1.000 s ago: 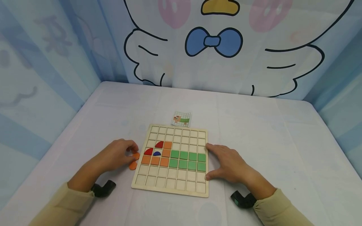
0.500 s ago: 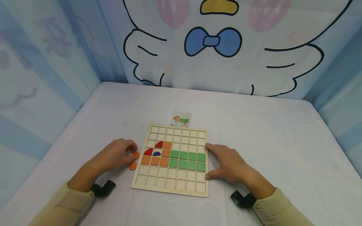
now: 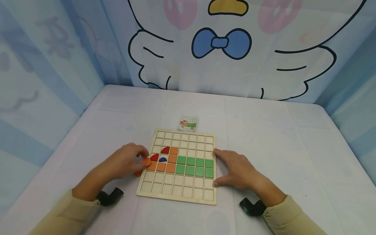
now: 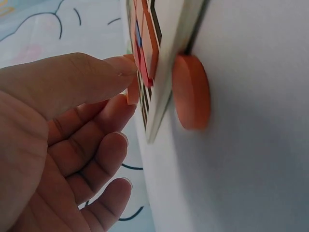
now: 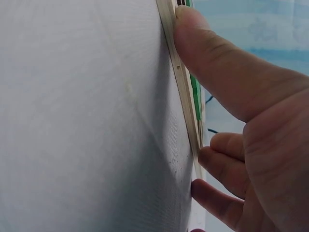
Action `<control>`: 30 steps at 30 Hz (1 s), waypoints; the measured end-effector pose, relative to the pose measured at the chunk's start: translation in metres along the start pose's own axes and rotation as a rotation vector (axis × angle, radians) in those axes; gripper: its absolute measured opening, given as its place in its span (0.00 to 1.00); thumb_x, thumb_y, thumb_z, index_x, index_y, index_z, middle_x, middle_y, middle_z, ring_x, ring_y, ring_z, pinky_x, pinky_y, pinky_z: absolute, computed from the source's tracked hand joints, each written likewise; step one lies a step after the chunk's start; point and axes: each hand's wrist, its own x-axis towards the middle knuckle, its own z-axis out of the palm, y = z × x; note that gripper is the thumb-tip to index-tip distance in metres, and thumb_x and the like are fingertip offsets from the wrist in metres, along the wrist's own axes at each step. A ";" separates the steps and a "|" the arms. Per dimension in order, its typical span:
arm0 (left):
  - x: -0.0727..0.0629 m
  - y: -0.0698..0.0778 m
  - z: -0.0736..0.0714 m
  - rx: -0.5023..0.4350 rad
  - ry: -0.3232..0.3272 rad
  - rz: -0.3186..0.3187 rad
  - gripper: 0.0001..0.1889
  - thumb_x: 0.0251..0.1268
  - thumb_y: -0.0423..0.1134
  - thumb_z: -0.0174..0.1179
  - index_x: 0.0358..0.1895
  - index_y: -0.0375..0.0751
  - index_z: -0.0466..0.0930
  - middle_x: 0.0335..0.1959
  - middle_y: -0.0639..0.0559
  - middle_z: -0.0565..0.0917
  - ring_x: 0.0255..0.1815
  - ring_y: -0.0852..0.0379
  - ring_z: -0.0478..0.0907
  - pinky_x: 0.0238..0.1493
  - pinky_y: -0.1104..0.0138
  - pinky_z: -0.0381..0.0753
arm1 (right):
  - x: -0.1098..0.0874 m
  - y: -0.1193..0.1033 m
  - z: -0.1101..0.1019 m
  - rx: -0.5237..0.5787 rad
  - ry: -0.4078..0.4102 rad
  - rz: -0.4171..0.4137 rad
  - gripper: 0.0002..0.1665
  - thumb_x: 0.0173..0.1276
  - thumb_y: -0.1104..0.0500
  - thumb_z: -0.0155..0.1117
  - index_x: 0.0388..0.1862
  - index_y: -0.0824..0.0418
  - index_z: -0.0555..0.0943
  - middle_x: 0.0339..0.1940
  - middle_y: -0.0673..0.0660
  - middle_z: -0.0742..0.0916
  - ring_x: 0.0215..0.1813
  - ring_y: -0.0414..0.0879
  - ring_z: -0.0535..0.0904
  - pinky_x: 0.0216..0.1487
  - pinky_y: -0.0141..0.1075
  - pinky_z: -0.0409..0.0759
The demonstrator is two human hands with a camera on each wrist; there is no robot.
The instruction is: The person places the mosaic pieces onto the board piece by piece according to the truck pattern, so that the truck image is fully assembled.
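My left hand (image 3: 126,161) pinches a rounded orange tile (image 3: 146,161) between thumb and index finger, over the left edge of a square wooden grid board (image 3: 182,190). In the left wrist view the held tile shows edge-on beside the thumb tip, with the other fingers loosely curled. Several green tiles (image 3: 191,162), orange squares (image 3: 161,166), two red quarter-round tiles (image 3: 165,150) and a blue-and-white tile (image 3: 163,158) fill cells of the board. My right hand (image 3: 239,170) rests at the right edge, thumb and fingertips spread along the rim (image 5: 179,70).
A second rounded orange tile (image 4: 191,93) lies on the white tabletop (image 3: 264,137) beside the board's left edge, partly hidden by the left hand in the head view. A small picture card (image 3: 188,124) with a gridded pattern lies just behind the board.
My left hand has lifted the orange tile from the table beside the board and moved it right, over the board's left edge. The right hand has stayed in place.
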 end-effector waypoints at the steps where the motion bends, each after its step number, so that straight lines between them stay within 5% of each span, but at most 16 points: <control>1: 0.000 0.002 0.000 0.004 0.002 0.016 0.13 0.61 0.39 0.71 0.46 0.40 0.83 0.39 0.52 0.79 0.42 0.52 0.73 0.45 0.58 0.78 | 0.000 0.000 0.000 0.000 -0.001 0.000 0.61 0.48 0.36 0.80 0.74 0.65 0.67 0.69 0.63 0.76 0.69 0.63 0.70 0.61 0.63 0.68; 14: 0.004 0.021 0.009 0.031 0.027 0.223 0.10 0.61 0.38 0.72 0.42 0.42 0.83 0.37 0.56 0.80 0.42 0.55 0.73 0.46 0.59 0.78 | 0.001 0.000 0.000 -0.002 -0.005 -0.001 0.61 0.48 0.37 0.80 0.74 0.66 0.67 0.69 0.63 0.76 0.69 0.63 0.70 0.61 0.62 0.68; 30: 0.013 0.048 0.030 0.011 -0.007 0.378 0.07 0.60 0.38 0.71 0.39 0.44 0.83 0.30 0.60 0.75 0.35 0.60 0.69 0.37 0.66 0.74 | 0.001 0.000 -0.002 0.000 -0.001 -0.003 0.61 0.48 0.35 0.80 0.73 0.66 0.67 0.68 0.64 0.77 0.68 0.63 0.70 0.60 0.62 0.69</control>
